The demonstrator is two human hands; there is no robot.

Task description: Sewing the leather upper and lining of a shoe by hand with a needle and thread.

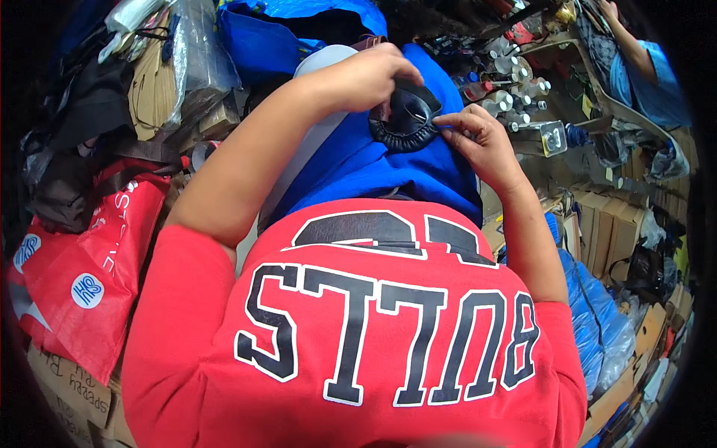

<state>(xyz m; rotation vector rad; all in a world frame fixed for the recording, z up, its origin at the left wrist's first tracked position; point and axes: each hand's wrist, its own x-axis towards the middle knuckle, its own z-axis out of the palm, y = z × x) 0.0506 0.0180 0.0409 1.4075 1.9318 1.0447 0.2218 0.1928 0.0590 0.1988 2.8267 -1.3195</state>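
A black, shiny leather-like piece (407, 138) with a rounded, gathered rim rests on my lap, over blue cloth (340, 175). It resembles the toe of a soft shoe, though its full shape is hidden. My left hand (373, 78) curls over its far left side, fingers bent and gripping it. At its right rim, my right hand (478, 138) holds thumb and forefinger pinched together. A thin pale line shows on the black piece close to those fingertips; whether it is a needle or thread is unclear.
Several small bottles (515, 93) stand at the far right, near a clear square container (553, 139). A red bag (97, 254) lies left, below plastic-wrapped brown sheets (153, 97). Cardboard (609, 224) and blue plastic (590, 313) sit right. Another person's arm (631, 48) shows at the upper right.
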